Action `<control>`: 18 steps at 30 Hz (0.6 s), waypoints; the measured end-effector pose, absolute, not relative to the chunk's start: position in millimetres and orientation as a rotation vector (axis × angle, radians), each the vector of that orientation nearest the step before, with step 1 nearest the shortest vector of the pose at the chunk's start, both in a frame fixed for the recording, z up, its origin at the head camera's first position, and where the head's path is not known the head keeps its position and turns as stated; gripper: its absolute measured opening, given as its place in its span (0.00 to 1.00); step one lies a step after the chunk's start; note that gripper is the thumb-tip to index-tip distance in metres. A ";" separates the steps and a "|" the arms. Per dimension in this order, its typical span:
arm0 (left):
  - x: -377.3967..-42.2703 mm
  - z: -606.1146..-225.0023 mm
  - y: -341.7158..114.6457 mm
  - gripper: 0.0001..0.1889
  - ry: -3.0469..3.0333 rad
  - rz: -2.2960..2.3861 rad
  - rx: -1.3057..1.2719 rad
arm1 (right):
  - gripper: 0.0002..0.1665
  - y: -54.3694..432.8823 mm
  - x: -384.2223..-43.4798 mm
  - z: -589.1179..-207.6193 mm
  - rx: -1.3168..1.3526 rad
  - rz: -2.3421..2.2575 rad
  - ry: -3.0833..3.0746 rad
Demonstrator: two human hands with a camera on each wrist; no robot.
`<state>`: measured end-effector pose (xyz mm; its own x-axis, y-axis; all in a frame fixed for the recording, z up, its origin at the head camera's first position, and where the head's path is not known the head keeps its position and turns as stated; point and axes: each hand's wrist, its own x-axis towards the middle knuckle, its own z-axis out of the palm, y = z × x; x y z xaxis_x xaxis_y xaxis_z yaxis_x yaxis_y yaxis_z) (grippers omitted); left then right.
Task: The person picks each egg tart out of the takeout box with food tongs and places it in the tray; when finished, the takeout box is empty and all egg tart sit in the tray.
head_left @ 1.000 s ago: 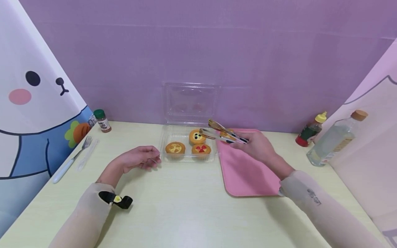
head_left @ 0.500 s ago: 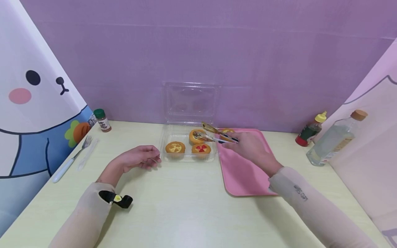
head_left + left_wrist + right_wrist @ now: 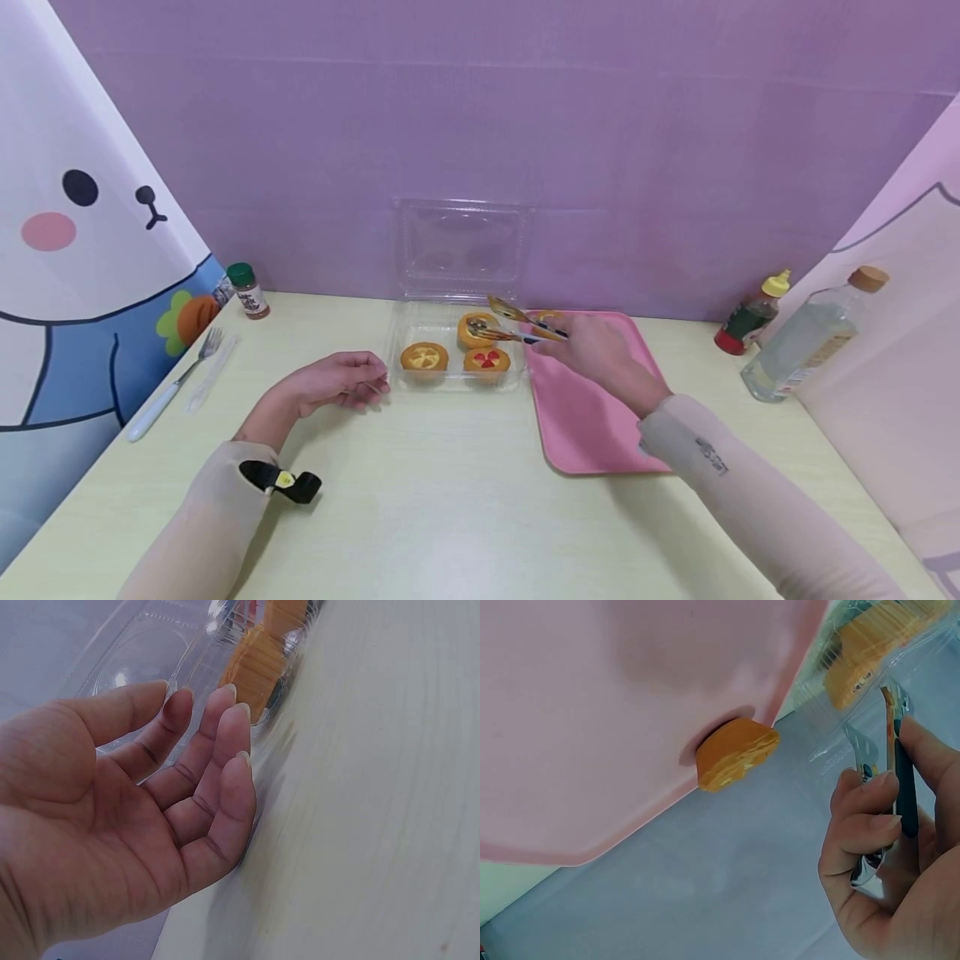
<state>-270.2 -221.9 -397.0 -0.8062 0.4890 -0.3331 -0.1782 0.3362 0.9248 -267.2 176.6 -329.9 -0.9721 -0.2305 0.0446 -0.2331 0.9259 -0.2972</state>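
Note:
My left hand [image 3: 345, 382] is at the left edge of the open clear plastic container [image 3: 405, 321], thumb and index fingertip pinching its rim; the other fingers curl loosely. Inside sit three egg tarts: a yellow-topped tart [image 3: 424, 357] at front left, a red-topped tart [image 3: 487, 361] at front right, and a back tart [image 3: 472, 336] with dark dots. My right hand [image 3: 588, 346] grips metal tongs [image 3: 543, 327], whose parted tips lie over the back tart and partly hide it. Another tart [image 3: 731, 754] sits in the far left corner of the pink tray [image 3: 577, 417], partly hidden by the tongs in the head view.
The container's lid [image 3: 462, 247] stands up at the back. On the left are a green-capped shaker [image 3: 248, 292], a fork [image 3: 176, 385] and a wrapped clear utensil [image 3: 212, 375]. A sauce bottle [image 3: 752, 313] and a corked glass bottle [image 3: 813, 337] stand right.
My right hand has moved left with the tongs, from beside the tart on the tray to over the back tart in the container. The left hand has stayed in place.

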 end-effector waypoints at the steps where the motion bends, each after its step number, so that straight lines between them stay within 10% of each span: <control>1: -270.4 -397.3 -222.0 0.14 2.031 1.509 0.271 | 0.33 175.4 -268.1 -329.5 0.365 0.458 -3.084; 18: -270.5 -397.2 -221.4 0.17 2.039 1.502 0.264 | 0.32 165.0 -273.2 -326.5 0.270 0.393 -3.199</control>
<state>-270.5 -221.4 -397.2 -0.8084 0.4825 -0.3373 -0.1789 0.3446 0.9215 -273.2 165.0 -326.5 -0.9819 -0.1759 -0.0710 -0.1535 0.9567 -0.2473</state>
